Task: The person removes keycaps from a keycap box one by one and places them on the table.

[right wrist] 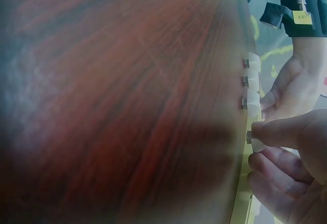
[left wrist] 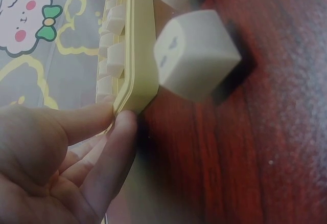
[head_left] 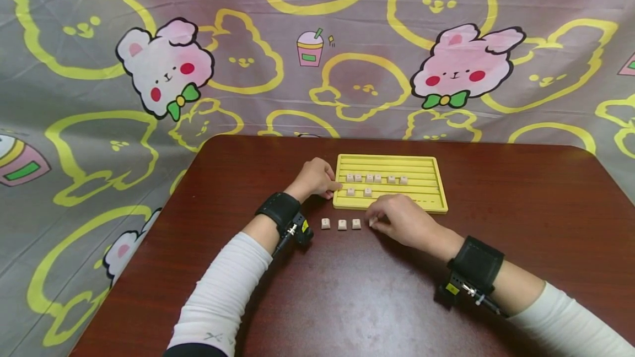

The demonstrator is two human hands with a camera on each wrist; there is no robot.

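Note:
A shallow yellow tray (head_left: 387,157) with ridged rows lies on the table. My left hand (head_left: 316,177) grips its left edge, thumb on the rim and fingers against the outer side. Several white keycaps (head_left: 369,178) stand along one middle row of the tray; two more keycaps (head_left: 367,192) occupy the row in front. Three loose keycaps (head_left: 342,225) lie on the table before the tray. Just right of them, my right hand (head_left: 399,219) pinches another white keycap (right wrist: 257,145) between thumb and fingers, low at the tray's front edge. Markings on the keycaps are too small to read.
The dark reddish-brown wooden table (head_left: 317,302) reflects light near its front. Behind it hangs a grey-pink cloth (head_left: 367,120) with cartoon rabbits. Each wrist wears a black strap with a small camera; the left one (head_left: 283,211) sits close to the loose keycaps.

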